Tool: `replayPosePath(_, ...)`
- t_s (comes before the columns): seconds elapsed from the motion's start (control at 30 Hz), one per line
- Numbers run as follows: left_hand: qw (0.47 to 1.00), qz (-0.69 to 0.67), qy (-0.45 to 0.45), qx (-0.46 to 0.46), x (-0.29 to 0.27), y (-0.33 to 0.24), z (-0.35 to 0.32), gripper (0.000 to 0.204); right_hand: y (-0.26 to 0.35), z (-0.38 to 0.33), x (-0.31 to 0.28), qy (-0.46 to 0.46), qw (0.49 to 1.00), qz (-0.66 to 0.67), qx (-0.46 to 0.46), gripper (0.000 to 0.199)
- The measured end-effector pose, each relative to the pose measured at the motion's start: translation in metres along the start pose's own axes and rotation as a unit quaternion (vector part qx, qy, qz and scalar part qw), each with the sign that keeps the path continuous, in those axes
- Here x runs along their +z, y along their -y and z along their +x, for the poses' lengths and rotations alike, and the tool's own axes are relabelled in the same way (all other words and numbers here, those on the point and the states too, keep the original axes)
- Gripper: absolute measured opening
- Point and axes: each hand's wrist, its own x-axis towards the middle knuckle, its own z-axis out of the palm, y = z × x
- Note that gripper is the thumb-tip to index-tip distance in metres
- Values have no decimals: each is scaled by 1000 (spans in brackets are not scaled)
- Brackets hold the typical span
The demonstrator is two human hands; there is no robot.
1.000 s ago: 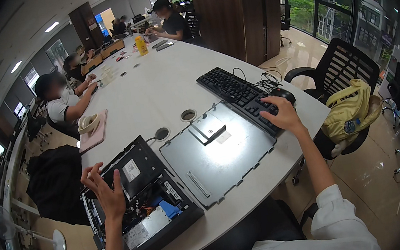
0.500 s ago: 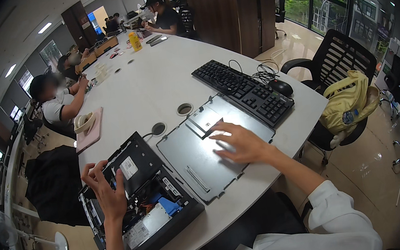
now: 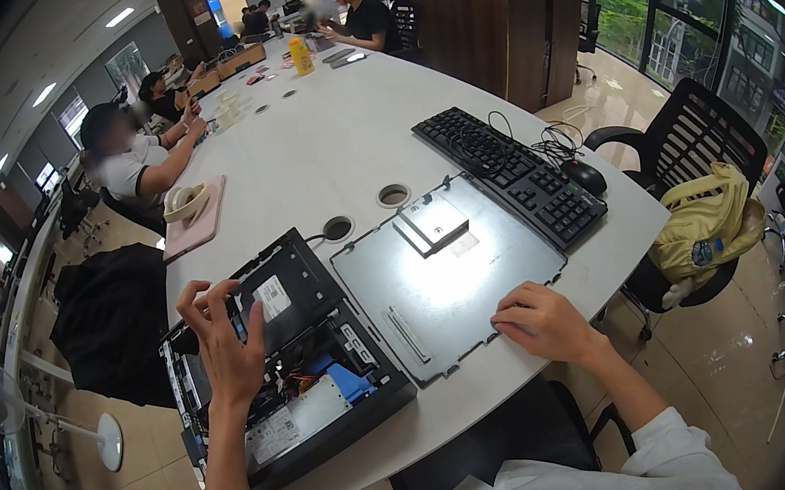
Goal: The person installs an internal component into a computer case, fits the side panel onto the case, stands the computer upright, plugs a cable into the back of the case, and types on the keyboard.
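Observation:
An opened black desktop computer case (image 3: pixel 333 392) lies on the white table (image 3: pixel 339 143) in front of me, its drive bay and blue parts showing. My left hand (image 3: pixel 222 342) hovers over its left half, fingers spread, holding nothing. The grey metal side panel (image 3: pixel 438 289) lies flat to the right of the case, with a small silver drive (image 3: pixel 436 222) resting on it. My right hand (image 3: pixel 541 320) rests with curled fingers on the panel's near right edge.
A black keyboard (image 3: pixel 507 170) with a coiled cable and a black mouse (image 3: pixel 585 176) lie beyond the panel. A chair holding a yellow bag (image 3: pixel 712 223) stands at the right. Other people sit along the table's far and left sides. A fan (image 3: pixel 7 405) stands at the left.
My right hand came back from the keyboard and mouse area to the near edge of the grey panel. My left hand stayed over the open case.

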Motion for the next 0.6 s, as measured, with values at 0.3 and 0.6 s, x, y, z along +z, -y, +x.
replayPosePath(0.3, 1000, 4, 5, 1, 5, 5, -3, 33, 16, -13, -1, -15, 1000, 3, 25, 17)
replayPosePath(0.6, 1000, 4, 12, -5, 5, 6, -2, 32, 24, -33, -17, -10, 999, 3, 44, 17)
